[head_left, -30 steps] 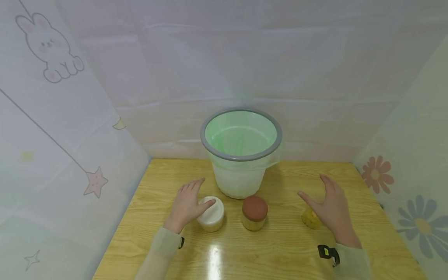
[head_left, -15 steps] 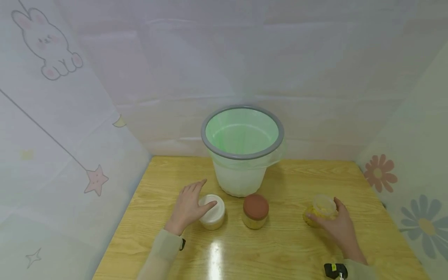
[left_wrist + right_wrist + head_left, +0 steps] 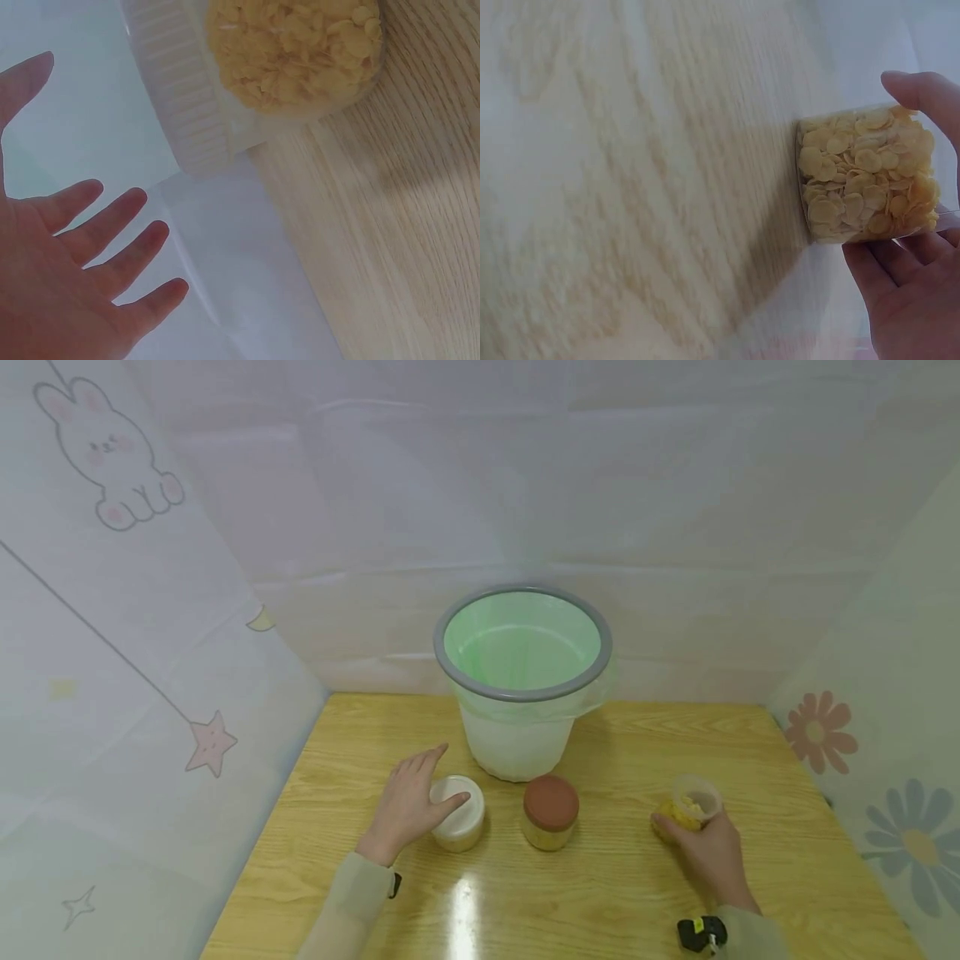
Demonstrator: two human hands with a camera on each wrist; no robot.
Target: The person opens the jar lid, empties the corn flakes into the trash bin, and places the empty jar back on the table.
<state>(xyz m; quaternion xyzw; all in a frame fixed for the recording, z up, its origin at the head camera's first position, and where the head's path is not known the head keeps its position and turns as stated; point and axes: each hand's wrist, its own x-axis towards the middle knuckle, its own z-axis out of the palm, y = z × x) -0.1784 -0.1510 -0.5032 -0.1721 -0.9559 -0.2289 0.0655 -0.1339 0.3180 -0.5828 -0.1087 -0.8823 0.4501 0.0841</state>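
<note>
My right hand (image 3: 712, 852) grips a clear open-topped jar (image 3: 699, 792) of yellow cornflakes on the right of the table, thumb on one side and fingers on the other. In the right wrist view the cornflakes (image 3: 866, 176) show through its wall; whether its base touches the table I cannot tell. On the left, my left hand (image 3: 408, 802) is held with its fingers extended beside a white-lidded jar (image 3: 459, 814). The left wrist view shows a gap between those fingers and that jar, with flakes (image 3: 300, 52) inside. A jar with a reddish-brown lid (image 3: 551, 806) stands between the hands.
Behind the jars stands a white bin (image 3: 517, 739) with a grey rim (image 3: 523, 695) and a pale green liner (image 3: 495, 652). The wooden table (image 3: 600, 893) meets patterned sheets (image 3: 525, 485) at its back and sides.
My right hand has come round the cornflake jar and now grips it, where a second ago its fingers were spread beside it. The left hand has stayed almost still.
</note>
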